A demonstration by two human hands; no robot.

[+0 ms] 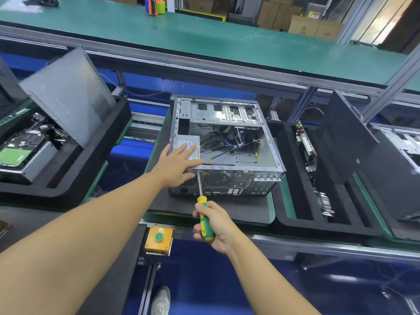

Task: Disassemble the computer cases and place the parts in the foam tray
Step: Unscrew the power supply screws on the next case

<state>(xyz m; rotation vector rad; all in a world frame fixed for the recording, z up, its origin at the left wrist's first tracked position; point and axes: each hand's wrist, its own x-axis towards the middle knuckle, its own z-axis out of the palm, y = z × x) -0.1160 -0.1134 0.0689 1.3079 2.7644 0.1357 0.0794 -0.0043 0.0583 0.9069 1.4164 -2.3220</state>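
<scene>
- A yellow button box (159,241) with a green push-button sits on the near rail.
- Orange and green tape rolls (155,6) stand on the far green desk (227,42).
- Cardboard boxes (304,26) are stacked behind it.
- A grey shoe (161,301) stands on the blue floor.

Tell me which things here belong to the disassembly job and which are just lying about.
Job: open grey metal computer case; green-and-yellow-handled screwdriver in right hand; black foam tray.
Lying about: orange box with green button; orange-and-green tape roll; brown cardboard boxes.

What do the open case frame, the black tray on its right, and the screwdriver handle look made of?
Case frame: bare sheet metal, grey with punched slots. Tray: matte black foam, probably; thick rounded walls. Screwdriver handle: glossy green-and-yellow plastic, likely.
</scene>
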